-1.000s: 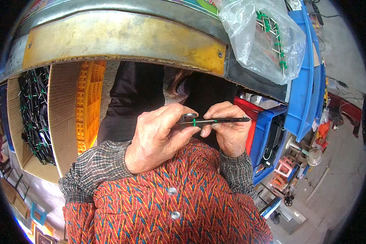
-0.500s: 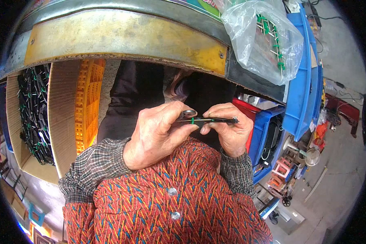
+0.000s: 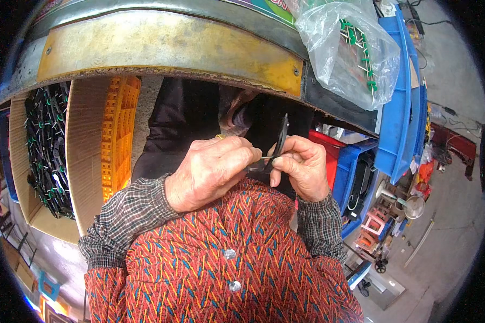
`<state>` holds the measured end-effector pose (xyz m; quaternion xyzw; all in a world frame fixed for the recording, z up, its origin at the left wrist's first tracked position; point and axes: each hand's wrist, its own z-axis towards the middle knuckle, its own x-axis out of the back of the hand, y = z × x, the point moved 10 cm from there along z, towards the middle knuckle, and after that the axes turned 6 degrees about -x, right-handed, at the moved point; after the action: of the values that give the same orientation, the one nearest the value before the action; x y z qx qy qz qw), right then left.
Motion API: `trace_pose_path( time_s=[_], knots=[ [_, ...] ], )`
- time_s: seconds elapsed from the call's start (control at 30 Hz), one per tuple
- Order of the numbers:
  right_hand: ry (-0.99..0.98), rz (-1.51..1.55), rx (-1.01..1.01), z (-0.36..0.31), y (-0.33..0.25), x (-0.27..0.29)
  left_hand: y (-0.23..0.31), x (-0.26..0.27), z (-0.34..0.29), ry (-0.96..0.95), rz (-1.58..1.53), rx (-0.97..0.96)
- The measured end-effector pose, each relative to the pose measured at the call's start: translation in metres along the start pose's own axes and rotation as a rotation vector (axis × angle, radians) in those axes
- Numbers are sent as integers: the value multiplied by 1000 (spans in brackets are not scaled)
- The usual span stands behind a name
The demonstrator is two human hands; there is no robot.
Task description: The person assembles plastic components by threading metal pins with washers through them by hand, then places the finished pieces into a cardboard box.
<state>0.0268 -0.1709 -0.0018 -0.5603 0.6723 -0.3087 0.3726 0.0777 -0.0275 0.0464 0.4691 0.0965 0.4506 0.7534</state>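
Note:
In front of my chest, my right hand (image 3: 304, 164) pinches a slim, curved black plastic part (image 3: 281, 138) between thumb and fingers. The part stands nearly upright, its upper tip pointing away from me. My left hand (image 3: 214, 171) is closed on a thin metal pin (image 3: 267, 157) that reaches across to the black part. Whether the pin's end sits inside the part or only touches it, I cannot tell. The left fingertips hide the pin's other end. The lower end of the black part is partly covered by my hands.
A cardboard box (image 3: 86, 145) on the left holds many black pieces with green bits. Beside it stands an orange crate (image 3: 121, 97). Ahead is a metal-edged bench (image 3: 172, 46). A clear bag (image 3: 328, 59) with green-and-silver pins lies at its right, by a blue bin (image 3: 396, 107).
The black part has turned from lying level between both hands to nearly upright in my right hand. My left fingers have shifted onto the thin pin.

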Motion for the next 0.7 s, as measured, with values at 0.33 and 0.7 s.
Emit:
trace_pose_path(
  time_s=[0.33, 0.7],
  knots=[
    [-94, 82, -255, 4, 25, -3, 13, -7, -3, -103, 174, -236],
    [-144, 204, -372, 0, 38, -9, 20, -10, -5, -112, 217, -288]
  ],
)
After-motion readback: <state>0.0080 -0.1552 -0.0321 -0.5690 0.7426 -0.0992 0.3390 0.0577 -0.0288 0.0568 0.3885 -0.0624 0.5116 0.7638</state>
